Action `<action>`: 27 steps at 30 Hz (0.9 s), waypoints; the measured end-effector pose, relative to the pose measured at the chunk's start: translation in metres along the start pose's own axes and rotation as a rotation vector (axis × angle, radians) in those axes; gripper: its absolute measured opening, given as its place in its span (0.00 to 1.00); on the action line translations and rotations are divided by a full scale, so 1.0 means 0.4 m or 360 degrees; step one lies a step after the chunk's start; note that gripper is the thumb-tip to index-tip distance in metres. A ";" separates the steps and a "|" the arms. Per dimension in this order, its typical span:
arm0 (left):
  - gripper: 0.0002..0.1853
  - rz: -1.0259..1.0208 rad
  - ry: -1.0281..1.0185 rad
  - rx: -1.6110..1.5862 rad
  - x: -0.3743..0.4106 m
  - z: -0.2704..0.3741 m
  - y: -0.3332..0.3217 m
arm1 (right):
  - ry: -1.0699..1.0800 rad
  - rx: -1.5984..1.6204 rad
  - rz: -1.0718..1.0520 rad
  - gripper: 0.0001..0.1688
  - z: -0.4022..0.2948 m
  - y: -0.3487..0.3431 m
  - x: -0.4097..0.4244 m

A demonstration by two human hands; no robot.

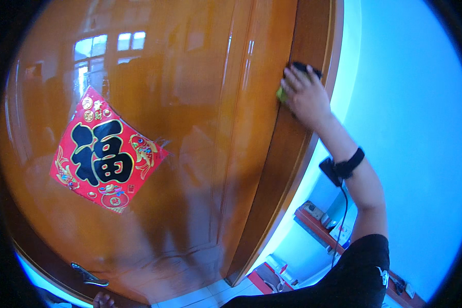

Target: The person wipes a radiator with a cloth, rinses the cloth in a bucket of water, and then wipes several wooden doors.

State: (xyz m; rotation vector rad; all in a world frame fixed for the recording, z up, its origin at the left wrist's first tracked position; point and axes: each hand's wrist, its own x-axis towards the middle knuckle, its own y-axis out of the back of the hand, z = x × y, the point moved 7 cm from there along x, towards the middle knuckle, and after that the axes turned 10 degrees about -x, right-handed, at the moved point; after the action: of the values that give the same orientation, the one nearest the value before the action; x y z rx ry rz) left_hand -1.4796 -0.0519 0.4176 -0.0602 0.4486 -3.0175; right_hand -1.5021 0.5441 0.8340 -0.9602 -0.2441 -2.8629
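My right hand (306, 96) presses a dark and yellow-green cloth or sponge (281, 94) against the brown wooden door frame (283, 127), where it meets the glossy wooden door (200, 115). A dark strap with a small cabled device is on that forearm. At the bottom left, the fingers of my left hand (104, 300) show beside the door's edge, just below a metal door handle (89, 275); the rest of that hand is cut off. A red diamond-shaped paper decoration (107, 154) with a large black character and fish is stuck on the door.
A reddish shelf (319, 227) with small items runs along the pale blue wall (412, 115) at the right. Beneath it, a red box (267, 277) and a clear plastic container (279, 267) stand near the tiled floor (200, 298).
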 end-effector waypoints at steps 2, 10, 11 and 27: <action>0.23 -0.0026 -0.0043 -0.0049 0.003 -0.006 -0.030 | -0.0081 -0.0206 -0.0045 0.26 0.081 0.008 0.070; 0.22 0.0051 -0.0019 -0.0246 -0.013 -0.050 -0.035 | -0.0609 -0.0201 0.0066 0.32 0.381 0.061 0.282; 0.23 0.0061 -0.0018 -0.0239 -0.016 -0.056 -0.031 | -0.0639 -0.0208 0.0147 0.31 0.381 0.050 0.295; 0.25 -0.0120 0.0072 -0.0122 0.028 0.024 0.063 | -0.0153 -0.0139 -0.0238 0.32 -0.161 -0.019 -0.100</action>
State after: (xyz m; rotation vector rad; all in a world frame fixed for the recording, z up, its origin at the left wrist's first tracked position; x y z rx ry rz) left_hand -1.4880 -0.0798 0.4196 -0.0140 0.5787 -3.0800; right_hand -1.5095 0.5416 0.7581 -1.1436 -0.2090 -2.9878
